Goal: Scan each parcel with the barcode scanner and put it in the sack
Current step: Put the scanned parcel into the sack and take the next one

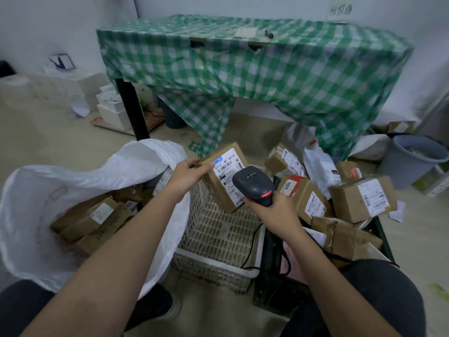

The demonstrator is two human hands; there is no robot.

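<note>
The left hand gripped the box by its top corner above the crate; the right hand clutched the scanner, aimed at its label, sack left.

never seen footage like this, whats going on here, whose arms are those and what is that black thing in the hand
There is one picture, taken by a camera worn on a person's head, so the two arms are the wearer's own, seen from above. The left hand grips a cardboard parcel by its upper corner, label facing up. The right hand holds a black barcode scanner, aimed at that label. At the left stands an open white sack with boxes already inside. Below the hands is a white plastic crate, and at the right lies a pile of parcels not yet in the sack. Behind stands a table with a green checked cloth.
</note>
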